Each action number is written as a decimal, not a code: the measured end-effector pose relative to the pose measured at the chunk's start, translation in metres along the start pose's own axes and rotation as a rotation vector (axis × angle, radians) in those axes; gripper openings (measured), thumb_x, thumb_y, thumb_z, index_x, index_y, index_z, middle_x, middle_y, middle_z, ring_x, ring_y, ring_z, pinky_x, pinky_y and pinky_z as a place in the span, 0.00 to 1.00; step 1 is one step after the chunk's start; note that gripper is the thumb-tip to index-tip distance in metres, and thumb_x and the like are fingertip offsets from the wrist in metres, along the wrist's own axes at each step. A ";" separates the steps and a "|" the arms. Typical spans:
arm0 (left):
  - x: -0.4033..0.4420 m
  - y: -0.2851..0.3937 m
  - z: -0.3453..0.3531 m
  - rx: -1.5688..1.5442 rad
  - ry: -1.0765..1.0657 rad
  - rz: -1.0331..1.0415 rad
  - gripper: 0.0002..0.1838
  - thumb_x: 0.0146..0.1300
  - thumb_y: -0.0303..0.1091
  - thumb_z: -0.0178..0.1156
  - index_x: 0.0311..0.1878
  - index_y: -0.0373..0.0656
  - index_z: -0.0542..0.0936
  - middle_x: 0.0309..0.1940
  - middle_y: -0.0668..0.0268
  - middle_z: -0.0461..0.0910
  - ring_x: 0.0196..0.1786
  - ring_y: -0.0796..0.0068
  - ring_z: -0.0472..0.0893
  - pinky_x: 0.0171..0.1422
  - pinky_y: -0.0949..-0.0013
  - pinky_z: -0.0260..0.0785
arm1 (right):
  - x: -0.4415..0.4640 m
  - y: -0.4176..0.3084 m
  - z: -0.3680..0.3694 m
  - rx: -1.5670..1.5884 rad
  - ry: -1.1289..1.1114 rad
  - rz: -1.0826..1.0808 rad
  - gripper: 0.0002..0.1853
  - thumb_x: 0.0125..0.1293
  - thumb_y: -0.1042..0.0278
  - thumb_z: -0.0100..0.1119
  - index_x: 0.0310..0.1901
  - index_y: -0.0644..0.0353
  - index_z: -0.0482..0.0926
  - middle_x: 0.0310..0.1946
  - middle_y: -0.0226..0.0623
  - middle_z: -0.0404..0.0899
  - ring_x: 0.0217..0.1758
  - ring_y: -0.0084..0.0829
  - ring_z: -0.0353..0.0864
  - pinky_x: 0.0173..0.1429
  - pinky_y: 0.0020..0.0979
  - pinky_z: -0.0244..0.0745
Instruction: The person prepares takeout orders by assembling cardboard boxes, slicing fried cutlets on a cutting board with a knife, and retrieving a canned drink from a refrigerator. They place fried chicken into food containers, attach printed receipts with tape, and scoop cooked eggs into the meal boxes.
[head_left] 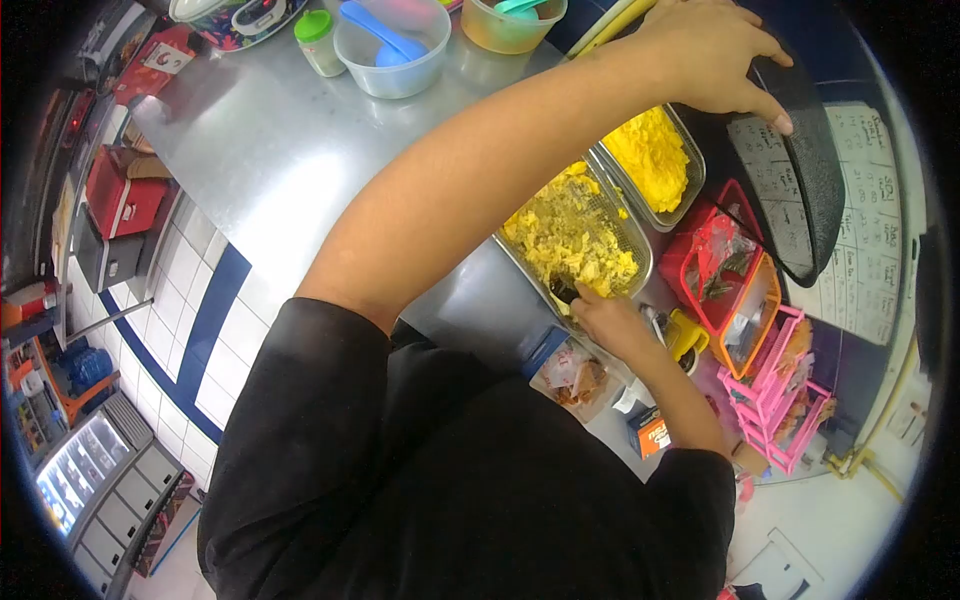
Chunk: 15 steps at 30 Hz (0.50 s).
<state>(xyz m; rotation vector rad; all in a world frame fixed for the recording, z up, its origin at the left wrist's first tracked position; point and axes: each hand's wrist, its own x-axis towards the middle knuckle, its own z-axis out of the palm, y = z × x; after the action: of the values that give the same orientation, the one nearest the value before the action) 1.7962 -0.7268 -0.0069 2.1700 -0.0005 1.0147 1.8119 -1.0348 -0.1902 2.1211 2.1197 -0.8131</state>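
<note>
My left hand (pixel 715 60) reaches across to the upper right, its fingers and thumb on the edge of a black object (pixel 825 175) with a glossy panel. My right hand (pixel 605 318) grips a dark utensil (pixel 563 290), whose end is in a metal tray (pixel 642 262) of crumbled yellow food mixed with a greyish part. A second metal tray (pixel 697 190) beside it holds smoother bright yellow food (pixel 648 160); it lies just below my left forearm.
A red basket (pixel 690 265), an orange basket (pixel 750 330) and pink racks (pixel 765 400) stand at right. Plastic tubs (pixel 395 80) with spoons and a green-lidded jar (pixel 320 50) sit at the metal table's back. An orange-black box (pixel 648 433) is near my right forearm.
</note>
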 end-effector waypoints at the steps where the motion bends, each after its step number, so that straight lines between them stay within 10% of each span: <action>1: 0.005 -0.002 0.002 0.022 -0.027 -0.027 0.37 0.55 0.53 0.73 0.65 0.43 0.79 0.71 0.44 0.69 0.75 0.47 0.67 0.77 0.52 0.59 | 0.000 0.000 0.006 -0.089 0.023 -0.031 0.06 0.63 0.69 0.58 0.34 0.62 0.75 0.46 0.49 0.83 0.34 0.51 0.85 0.38 0.48 0.82; 6: 0.009 -0.007 0.008 0.031 -0.025 -0.022 0.37 0.55 0.53 0.73 0.66 0.43 0.79 0.71 0.43 0.69 0.75 0.47 0.67 0.78 0.53 0.59 | 0.005 0.010 0.002 0.012 0.040 0.018 0.07 0.63 0.68 0.61 0.35 0.62 0.76 0.37 0.47 0.83 0.30 0.43 0.86 0.34 0.45 0.81; 11: 0.005 0.002 0.001 0.038 -0.030 -0.021 0.37 0.55 0.53 0.73 0.66 0.43 0.78 0.71 0.43 0.69 0.74 0.47 0.67 0.78 0.53 0.59 | 0.012 0.015 0.006 1.001 -0.117 0.502 0.11 0.68 0.65 0.68 0.34 0.60 0.76 0.20 0.27 0.75 0.17 0.20 0.73 0.20 0.25 0.68; 15: 0.004 -0.002 0.003 0.012 -0.004 0.005 0.37 0.55 0.53 0.73 0.65 0.43 0.79 0.71 0.44 0.69 0.74 0.46 0.67 0.78 0.53 0.59 | 0.018 0.019 0.012 1.262 -0.141 0.485 0.11 0.70 0.65 0.66 0.32 0.57 0.75 0.19 0.23 0.73 0.14 0.17 0.70 0.17 0.22 0.64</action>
<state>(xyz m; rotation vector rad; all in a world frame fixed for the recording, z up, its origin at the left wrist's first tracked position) 1.8014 -0.7265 -0.0067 2.1839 -0.0015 1.0148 1.8243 -1.0245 -0.2138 2.6197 0.8647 -2.4853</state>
